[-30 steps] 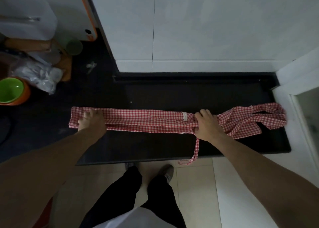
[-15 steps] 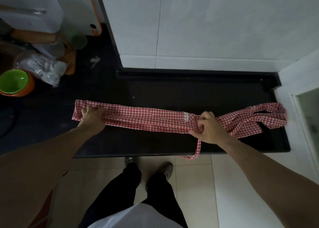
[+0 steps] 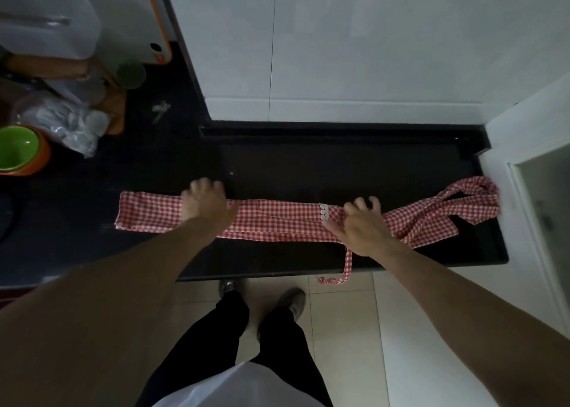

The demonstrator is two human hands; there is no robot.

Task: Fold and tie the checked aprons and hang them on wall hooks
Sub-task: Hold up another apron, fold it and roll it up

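Head view. Black polished stone counter (image 3: 277, 166) runs along a white tiled wall, pale tiled floor below; all places below are given relative to this counter.

Red-and-white checked cloth apron (image 3: 277, 218), folded into a long narrow band, lies flat on the counter. Long axis runs left to right, parallel to the counter's front edge and nearer that edge than the wall. Its looser strap end bunches at the counter's right end. One thin checked tie strap (image 3: 348, 265) hangs over the front edge toward the floor. A small white lace trim (image 3: 324, 212) crosses the band right of its middle.

Left hand (image 3: 207, 206) rests on the band left of its middle, fingers spread and fairly straight, pressing, not pinching. Right hand (image 3: 361, 226) rests on the band just right of the lace trim, fingers splayed, flat on the cloth; no grip visible. The hanging strap starts just below this hand, so the right hand is nearer to it.

Judgement: the band lies directly under both hands, crosswise to the person. Any further fold would run along that axis, end toward end.

Green bowl (image 3: 18, 147) sits at the counter's far left, well apart from the apron.
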